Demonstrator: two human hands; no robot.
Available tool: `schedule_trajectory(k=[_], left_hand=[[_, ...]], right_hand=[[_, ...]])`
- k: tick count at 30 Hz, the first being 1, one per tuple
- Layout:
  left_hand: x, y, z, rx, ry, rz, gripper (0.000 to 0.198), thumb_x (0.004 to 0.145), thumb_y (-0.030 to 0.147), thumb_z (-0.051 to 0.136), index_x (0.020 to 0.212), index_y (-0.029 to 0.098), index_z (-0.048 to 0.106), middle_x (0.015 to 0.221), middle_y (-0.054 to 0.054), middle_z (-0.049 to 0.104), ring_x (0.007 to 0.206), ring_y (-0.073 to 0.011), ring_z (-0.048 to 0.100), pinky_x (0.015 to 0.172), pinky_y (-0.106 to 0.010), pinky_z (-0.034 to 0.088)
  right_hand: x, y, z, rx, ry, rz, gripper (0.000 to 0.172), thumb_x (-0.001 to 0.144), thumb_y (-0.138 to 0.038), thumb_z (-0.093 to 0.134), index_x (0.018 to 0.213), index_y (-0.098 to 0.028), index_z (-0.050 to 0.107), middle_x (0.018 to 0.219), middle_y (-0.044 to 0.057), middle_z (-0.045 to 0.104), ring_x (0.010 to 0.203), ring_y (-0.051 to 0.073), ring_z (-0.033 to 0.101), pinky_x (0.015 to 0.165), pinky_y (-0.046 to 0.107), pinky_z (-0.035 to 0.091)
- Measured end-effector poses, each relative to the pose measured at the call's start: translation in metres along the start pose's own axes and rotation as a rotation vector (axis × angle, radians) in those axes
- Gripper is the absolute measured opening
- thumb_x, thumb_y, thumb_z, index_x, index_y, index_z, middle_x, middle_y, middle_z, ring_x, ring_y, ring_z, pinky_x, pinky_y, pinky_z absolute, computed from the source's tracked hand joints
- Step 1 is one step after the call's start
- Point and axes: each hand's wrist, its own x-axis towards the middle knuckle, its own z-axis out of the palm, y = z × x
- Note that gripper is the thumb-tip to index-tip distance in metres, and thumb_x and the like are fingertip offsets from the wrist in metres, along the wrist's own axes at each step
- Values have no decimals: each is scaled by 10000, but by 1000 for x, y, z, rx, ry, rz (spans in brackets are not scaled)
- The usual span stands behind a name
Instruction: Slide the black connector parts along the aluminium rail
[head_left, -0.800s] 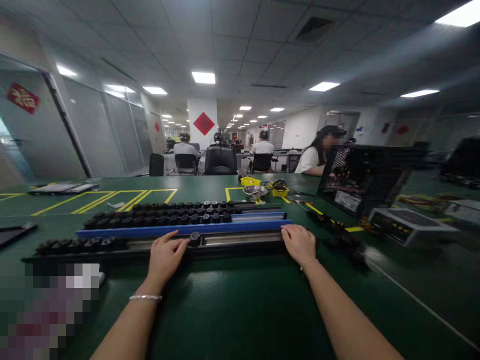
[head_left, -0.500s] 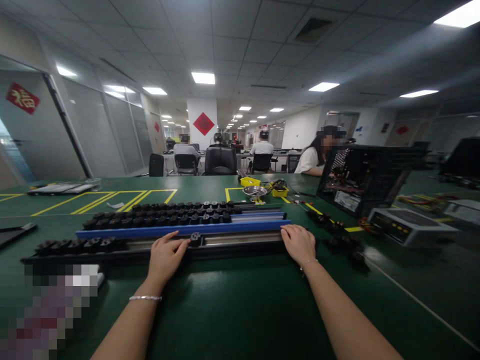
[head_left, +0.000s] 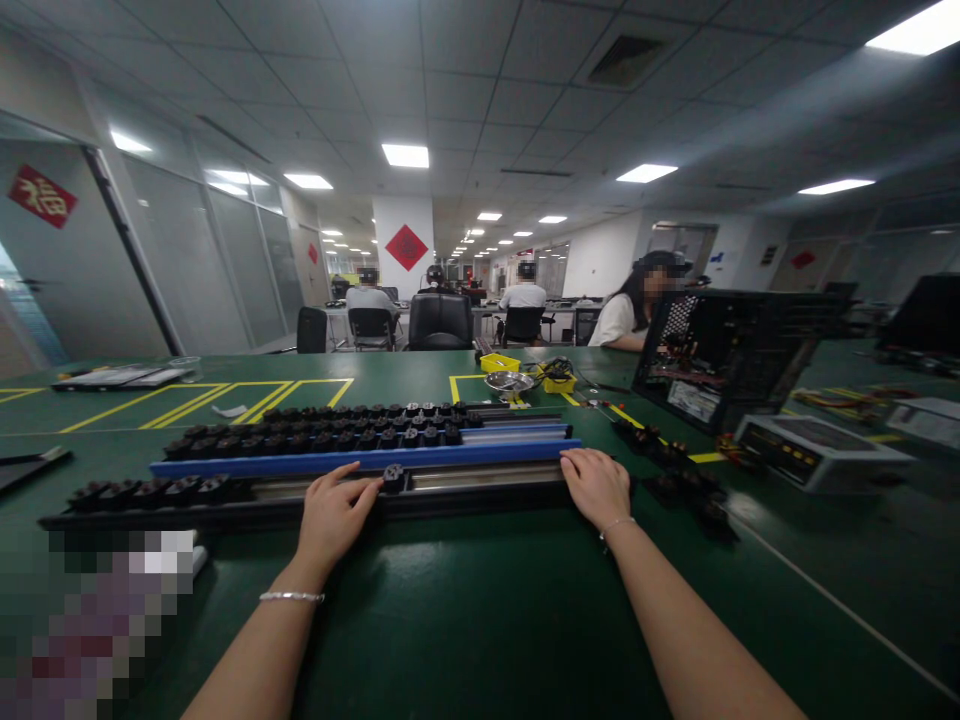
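Rows of ceiling lights run back over a large office, where people sit at far desks beyond a dark-green bench marked with yellow tape. With twelve o'clock straight ahead of the wearer, a shiny round metal bowl sits at twelve, an opened black computer case stands between one and two, and a grey metal power-supply box lies at two. Across the near bench lies a long black rail with a silvery channel. On it, between eleven and twelve, sits a single small black block; toward ten o'clock, a row of similar black blocks crowds the rail's left end. A long bright-blue strip runs along the far side.

Good handling, in my judgement, means low, light, even fingertip pressure on the lone block so it stays square in the channel, with the rail's other end braced against shifting.

At eleven, the left hand has its grip loosely half-curled over the rail, fingers parted, one digit at or touching the block's left side without enclosing it. At one, the right hand bends its fingers over the rail's right end; the thumb is hidden, so how tightly that grip closes cannot be told.
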Motion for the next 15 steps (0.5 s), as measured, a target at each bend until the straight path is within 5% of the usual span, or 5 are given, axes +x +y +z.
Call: schedule_trajectory(k=[15], left_hand=[[0, 4, 2, 8, -18, 32, 294, 785, 452, 426, 862, 343, 688, 981, 40, 687, 1132, -235, 480, 955, -436, 301]], right_hand=[[-1, 0, 1, 8, 27, 3, 337, 850, -387, 326, 990, -296, 619, 1122, -26, 603, 1105, 178, 435, 909, 372, 248]])
